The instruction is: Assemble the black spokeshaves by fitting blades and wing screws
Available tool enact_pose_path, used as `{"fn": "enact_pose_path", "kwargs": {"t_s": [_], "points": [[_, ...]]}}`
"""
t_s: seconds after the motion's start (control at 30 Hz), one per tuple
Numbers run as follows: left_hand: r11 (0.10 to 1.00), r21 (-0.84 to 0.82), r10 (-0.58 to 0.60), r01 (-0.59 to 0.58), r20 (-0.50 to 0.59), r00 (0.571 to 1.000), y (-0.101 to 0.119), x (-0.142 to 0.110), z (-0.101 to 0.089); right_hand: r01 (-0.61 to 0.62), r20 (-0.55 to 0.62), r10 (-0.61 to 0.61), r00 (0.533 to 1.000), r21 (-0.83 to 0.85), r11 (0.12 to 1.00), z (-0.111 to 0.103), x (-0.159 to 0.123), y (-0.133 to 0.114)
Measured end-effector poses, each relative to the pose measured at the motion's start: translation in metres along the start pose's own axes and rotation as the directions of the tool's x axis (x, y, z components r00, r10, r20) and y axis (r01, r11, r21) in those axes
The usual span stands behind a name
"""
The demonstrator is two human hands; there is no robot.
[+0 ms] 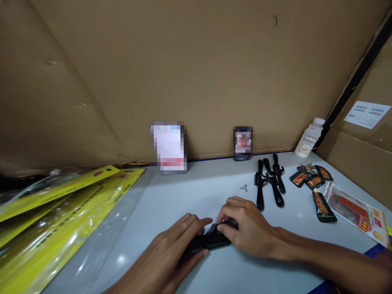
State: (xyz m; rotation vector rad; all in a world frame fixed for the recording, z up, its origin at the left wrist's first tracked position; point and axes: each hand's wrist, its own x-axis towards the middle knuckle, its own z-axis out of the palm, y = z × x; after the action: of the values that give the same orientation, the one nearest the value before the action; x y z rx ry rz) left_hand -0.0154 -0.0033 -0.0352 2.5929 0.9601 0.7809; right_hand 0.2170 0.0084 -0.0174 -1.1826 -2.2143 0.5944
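A black spokeshave (217,239) lies low over the near middle of the table, between my two hands. My left hand (180,241) is closed round its left handle, thumb on the near side and fingers on the far side. At the tool's middle, my right hand (240,224) has its thumb and forefinger pinched together. What they pinch is small and mostly hidden by the fingers. Beyond my hands lies a small silver wing-shaped metal piece (244,188). Several similar black spokeshaves (269,179) rest side by side to the right of it.
Yellow-printed clear plastic packages (76,212) spread across the left. Dark green sachets (324,207), a printed food bag (358,212) and a white bottle (308,139) stand or lie at right. Two pixelated items, a pale one (170,147) and a dark one (243,143), lean against the cardboard wall (199,73).
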Motion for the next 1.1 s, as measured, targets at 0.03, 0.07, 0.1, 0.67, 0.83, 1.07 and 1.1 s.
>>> {"fn": "enact_pose_path", "kwargs": {"t_s": [0.03, 0.07, 0.1, 0.67, 0.83, 1.07, 1.1], "points": [[1.000, -0.003, 0.005, -0.005, -0.003, 1.000, -0.0001, -0.0001, 0.0000, 0.005, 0.000, -0.005, 1.000, -0.011, 1.000, 0.0003, -0.0001, 0.0006], [1.000, -0.006, 0.007, -0.007, -0.005, 1.000, -0.0006, -0.0002, 0.0002, 0.009, 0.000, -0.009, 1.000, -0.021, 1.000, 0.0006, -0.0002, 0.0011], [1.000, -0.009, 0.009, -0.009, -0.005, 1.000, -0.0014, -0.0004, 0.0006, 0.013, 0.002, -0.013, 1.000, -0.027, 1.000, 0.0009, -0.0003, 0.0017], [1.000, 0.003, 0.006, -0.006, 0.036, 0.999, -0.0042, 0.0005, 0.0003, 0.119, 0.006, -0.119, 0.993, -0.111, 0.987, -0.0007, -0.0022, 0.0004], [1.000, -0.013, 0.012, -0.011, 0.017, 1.000, -0.0026, 0.0021, -0.0009, 0.204, -0.027, -0.211, 0.977, -0.168, 0.965, -0.0021, -0.0033, 0.0004], [1.000, 0.023, 0.018, -0.018, -0.008, 1.000, -0.0091, -0.0013, 0.0023, 0.252, -0.029, -0.265, 0.964, -0.234, 0.939, -0.0032, -0.0030, -0.0007], [0.999, 0.029, 0.023, -0.022, -0.012, 1.000, -0.0097, -0.0012, 0.0024, 0.258, -0.034, -0.274, 0.961, -0.241, 0.935, -0.0035, -0.0027, -0.0006]]}}
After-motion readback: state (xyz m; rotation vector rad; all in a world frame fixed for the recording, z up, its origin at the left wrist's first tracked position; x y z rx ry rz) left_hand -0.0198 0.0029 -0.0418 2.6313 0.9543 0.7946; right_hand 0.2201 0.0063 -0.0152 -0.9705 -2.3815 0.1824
